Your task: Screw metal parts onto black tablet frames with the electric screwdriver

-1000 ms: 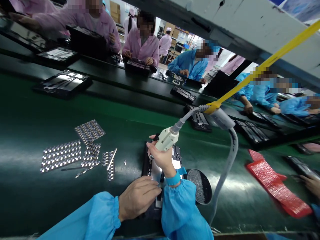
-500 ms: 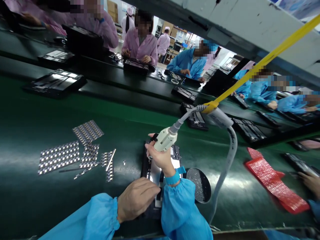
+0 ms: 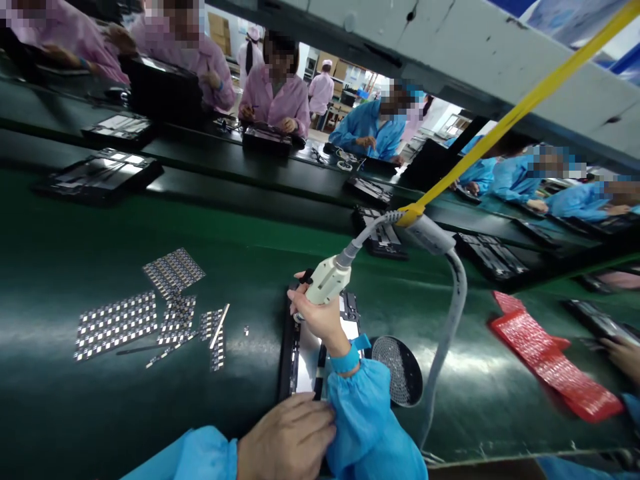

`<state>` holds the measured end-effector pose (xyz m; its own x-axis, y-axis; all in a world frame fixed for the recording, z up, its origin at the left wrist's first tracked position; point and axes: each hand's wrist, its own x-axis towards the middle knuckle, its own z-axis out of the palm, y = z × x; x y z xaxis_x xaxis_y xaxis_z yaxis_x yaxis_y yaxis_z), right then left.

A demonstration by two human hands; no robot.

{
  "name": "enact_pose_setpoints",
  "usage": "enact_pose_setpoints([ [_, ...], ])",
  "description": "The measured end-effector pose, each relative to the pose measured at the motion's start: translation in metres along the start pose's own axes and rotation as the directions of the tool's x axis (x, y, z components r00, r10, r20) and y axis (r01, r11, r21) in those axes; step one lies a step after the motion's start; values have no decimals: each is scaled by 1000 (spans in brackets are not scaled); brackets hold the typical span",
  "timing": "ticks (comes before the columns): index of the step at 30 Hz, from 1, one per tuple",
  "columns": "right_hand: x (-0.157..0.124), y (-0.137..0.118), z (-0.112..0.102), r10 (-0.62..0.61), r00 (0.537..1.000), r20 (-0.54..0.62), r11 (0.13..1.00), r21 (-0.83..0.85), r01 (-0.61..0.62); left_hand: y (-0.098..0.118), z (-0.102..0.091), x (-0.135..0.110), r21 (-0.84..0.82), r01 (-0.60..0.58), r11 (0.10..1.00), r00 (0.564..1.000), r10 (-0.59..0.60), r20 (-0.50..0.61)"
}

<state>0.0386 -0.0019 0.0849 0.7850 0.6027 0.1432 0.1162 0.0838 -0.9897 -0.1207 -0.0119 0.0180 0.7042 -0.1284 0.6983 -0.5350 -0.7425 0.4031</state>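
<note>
My right hand (image 3: 320, 321) is closed around a cream electric screwdriver (image 3: 327, 280), whose lower tip is mostly hidden by the fingers. The tool is tilted over an opened black device casing (image 3: 286, 360) with silvery panels inside, lying on the green bench. Across the casing's near end lies my left hand (image 3: 290, 437), back upward, fingers bent and pressed together beside the right sleeve. Its fingertips and anything under them are hidden. Just right of the casing sits a round black dish (image 3: 397, 370) of small metal pieces, probably screws.
Sheets of small chip-like parts (image 3: 117, 325) lie to the left. A grey cable (image 3: 457, 300) hangs from a yellow strap (image 3: 500, 143). Red bubble wrap (image 3: 545, 353) is at right, near another person's hand (image 3: 623, 357). More casings (image 3: 100, 175) and seated co-workers line the far side.
My left hand has moved down and slightly right, onto the casing's near end. The right hand keeps its hold on the screwdriver over the casing. The view has shifted slightly.
</note>
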Motion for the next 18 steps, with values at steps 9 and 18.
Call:
enact_pose_setpoints([
  [9,-18,-43,-33,-178,982,-57,957,221,187,-18,12,-7,369,-64,927,995,31,95],
  [18,-36,12,-72,42,996,-75,993,112,-33,-181,-34,95,698,213,683,817,-517,256],
])
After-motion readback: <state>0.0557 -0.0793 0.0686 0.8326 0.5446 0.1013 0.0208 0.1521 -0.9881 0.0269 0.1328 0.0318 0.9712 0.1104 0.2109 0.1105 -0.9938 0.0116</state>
